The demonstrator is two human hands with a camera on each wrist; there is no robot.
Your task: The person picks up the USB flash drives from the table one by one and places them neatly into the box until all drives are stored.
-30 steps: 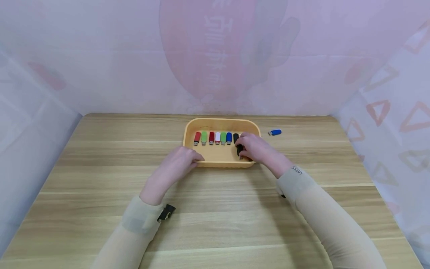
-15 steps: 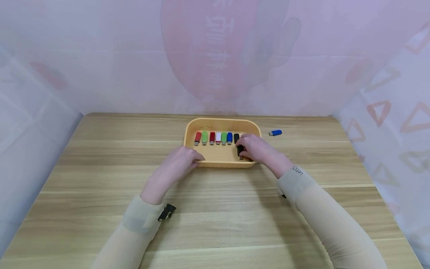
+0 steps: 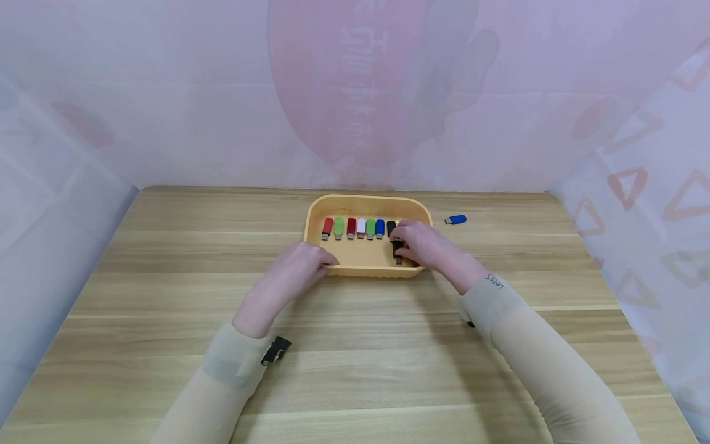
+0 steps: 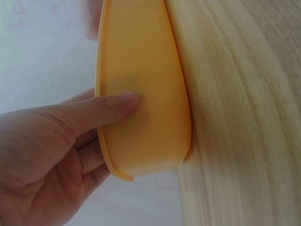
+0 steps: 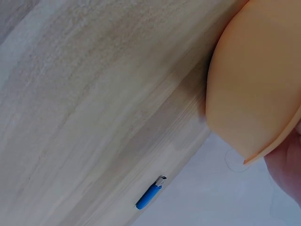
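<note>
The left hand rested at the near left edge of the yellow tray, its thumb laid along the outer wall and its fingers curled over the rim, so its grip was clasped on the tray itself. The left wrist view showed that wall as smooth, matte, rounded plastic, with the thumb pressed flat against it and the tabletop just beside.

Inside the tray a row of small USB sticks lay side by side, each with its metal plug pointing toward the person: a red stick, a green stick, a second red stick, a white stick, a second green stick, a blue stick and a black stick.

Just nearer than that last one, toward the tray's right end, a second black stick stood roughly in line with the row, dark and oblong, its silvery plug showing at the near end. The right hand held it, fingers curled and pinching its right side, so this grip was clenched on it.

Well apart to the right, a loose blue stick lay on the bare wood, slim, bright blue, with a metal tip.
</note>
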